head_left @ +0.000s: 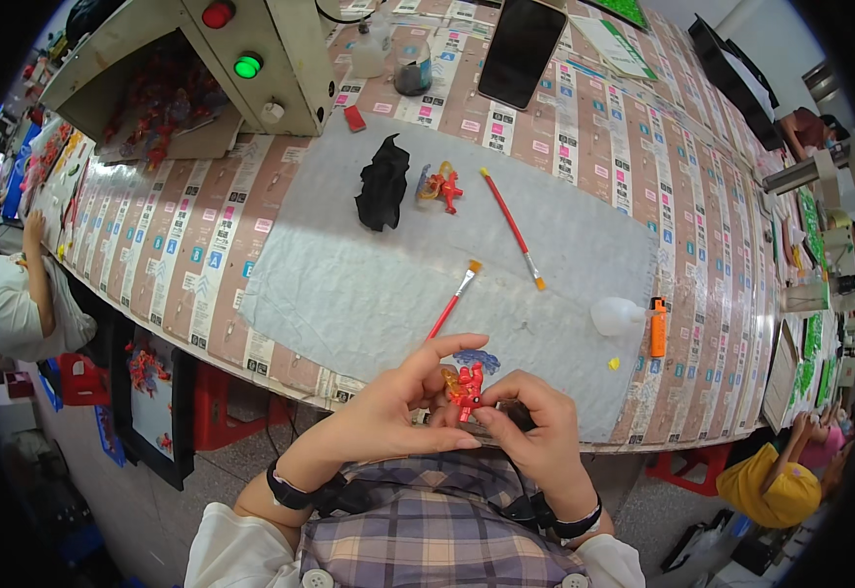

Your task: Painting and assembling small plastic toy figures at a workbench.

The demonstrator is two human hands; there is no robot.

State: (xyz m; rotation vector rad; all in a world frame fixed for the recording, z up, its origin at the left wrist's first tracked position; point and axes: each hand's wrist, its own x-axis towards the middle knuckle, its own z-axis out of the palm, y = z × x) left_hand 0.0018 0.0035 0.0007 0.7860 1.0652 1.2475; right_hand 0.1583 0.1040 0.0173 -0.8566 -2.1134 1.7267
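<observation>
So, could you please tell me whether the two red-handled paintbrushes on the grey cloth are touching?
Apart: the head view shows a strip of grey cloth plainly separating the nearer paintbrush from the farther paintbrush.

Small red figure [468, 386] held at the bench [707, 255] edge

My left fingers [457, 344] hold it from the left and my right fingers [520, 390] pinch its other side. On the grey cloth [320, 265] before me lie a black rag [382, 184], a second figure [448, 191] and two red-handled brushes [513, 230]. To the right, an orange lighter [658, 331] sits beside a cloudy white container [617, 317]. Beyond is a dark phone [523, 54].
</observation>
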